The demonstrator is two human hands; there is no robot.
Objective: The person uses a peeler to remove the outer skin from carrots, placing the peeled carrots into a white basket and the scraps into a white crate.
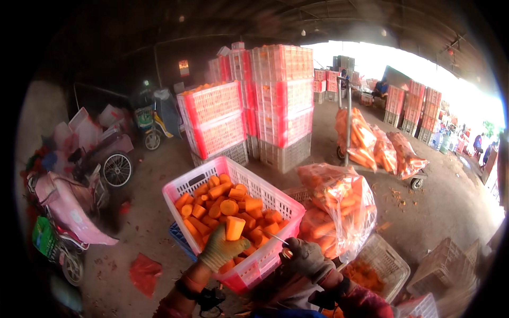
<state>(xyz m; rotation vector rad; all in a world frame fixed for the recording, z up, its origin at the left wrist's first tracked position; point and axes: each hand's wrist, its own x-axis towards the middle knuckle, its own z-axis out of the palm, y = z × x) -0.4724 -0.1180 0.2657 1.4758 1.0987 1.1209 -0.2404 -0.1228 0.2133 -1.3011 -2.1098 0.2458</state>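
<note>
A pink and white plastic crate (pixel 262 187) full of cut, peeled carrot pieces (pixel 229 207) stands before me. Over its near side, my left hand (pixel 222 246), in a green knitted glove, holds a thick carrot chunk (pixel 235 228). My right hand (pixel 305 256), in a grey glove, is closed on the handle of a small tool with a thin metal blade (pixel 275 236), pointing left over the crate's right rim. The tool's exact kind cannot be told. Just beyond my right hand stands a clear plastic bag of carrots (pixel 338 210).
A crate with orange peelings (pixel 385 258) stands at lower right, near an overturned crate (pixel 441 266). Stacked crates (pixel 284 95) rise ahead. Bagged carrots lie on a platform trolley (pixel 416 175). Parked cycles (pixel 117 169) and a red plastic bag (pixel 145 274) are on the left.
</note>
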